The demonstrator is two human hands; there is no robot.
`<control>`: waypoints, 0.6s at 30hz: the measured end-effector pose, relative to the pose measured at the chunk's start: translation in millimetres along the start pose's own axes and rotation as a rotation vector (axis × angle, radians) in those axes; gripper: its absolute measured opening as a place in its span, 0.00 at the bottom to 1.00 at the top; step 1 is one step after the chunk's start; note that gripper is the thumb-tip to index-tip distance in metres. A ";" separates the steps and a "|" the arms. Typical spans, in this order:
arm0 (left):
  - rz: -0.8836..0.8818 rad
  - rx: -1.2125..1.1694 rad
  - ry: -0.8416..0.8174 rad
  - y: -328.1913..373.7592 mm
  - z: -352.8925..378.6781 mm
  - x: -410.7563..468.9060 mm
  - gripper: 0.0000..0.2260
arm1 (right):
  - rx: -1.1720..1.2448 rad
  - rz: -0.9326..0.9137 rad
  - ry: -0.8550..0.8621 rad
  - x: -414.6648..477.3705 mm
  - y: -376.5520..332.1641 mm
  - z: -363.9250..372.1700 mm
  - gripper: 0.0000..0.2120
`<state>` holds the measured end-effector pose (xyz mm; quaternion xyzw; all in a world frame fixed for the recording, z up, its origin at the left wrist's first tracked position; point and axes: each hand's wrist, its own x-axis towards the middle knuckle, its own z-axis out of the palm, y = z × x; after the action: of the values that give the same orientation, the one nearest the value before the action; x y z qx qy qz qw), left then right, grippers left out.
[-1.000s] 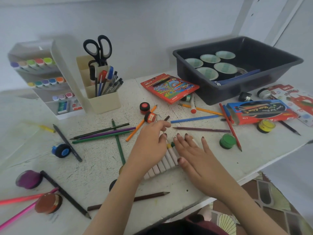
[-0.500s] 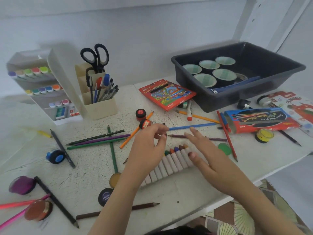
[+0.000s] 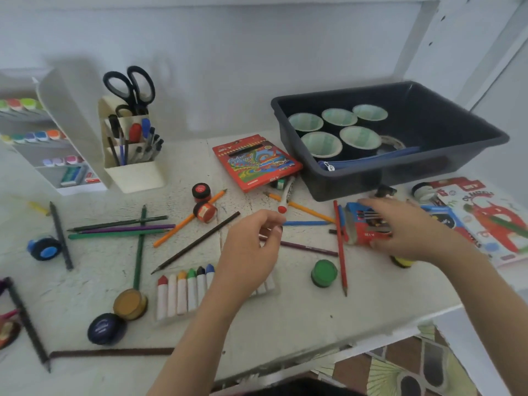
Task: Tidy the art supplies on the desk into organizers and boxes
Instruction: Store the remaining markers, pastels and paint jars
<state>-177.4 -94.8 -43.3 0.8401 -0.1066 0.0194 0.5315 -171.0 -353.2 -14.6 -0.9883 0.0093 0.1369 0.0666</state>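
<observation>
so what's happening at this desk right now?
A person is tidying art supplies. The right hand grips the open end of a blue and red box in front of the black tub. The left hand hovers over a row of crayons, fingers curled; whether they hold anything is unclear. Pencils and paint pots lie scattered on the desk.

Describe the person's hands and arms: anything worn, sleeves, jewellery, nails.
The left hand and right hand are bare, with no gloves, rings, watch or bracelets showing. The left forearm and right forearm are uncovered as far as the frame edge, with no sleeve in view. The nails are too blurred to tell whether they are polished.
</observation>
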 end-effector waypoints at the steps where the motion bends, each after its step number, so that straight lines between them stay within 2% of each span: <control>1: -0.006 0.001 0.009 1.7 4.1 -0.5 0.11 | -0.004 -0.005 -0.028 4.0 4.3 -0.6 0.39; 5: -0.022 0.018 0.048 4.0 11.0 -3.1 0.12 | -0.065 -0.046 -0.025 14.3 12.9 -2.2 0.41; 10: -0.051 0.019 0.102 8.9 11.1 -5.9 0.10 | -0.015 -0.213 0.172 10.2 9.1 -13.7 0.40; 15: 0.036 -0.063 0.061 25.6 8.1 -11.7 0.10 | 0.230 -0.417 0.358 -8.5 -26.0 -45.7 0.41; 18: 0.155 -0.093 -0.032 40.2 6.5 -16.5 0.20 | 0.469 -0.556 0.530 -18.9 -56.0 -64.5 0.41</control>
<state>-202.1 -114.6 -12.8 0.8041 -0.1804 0.0422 0.5649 -169.8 -306.4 59.3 -0.9124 -0.2089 -0.1499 0.3184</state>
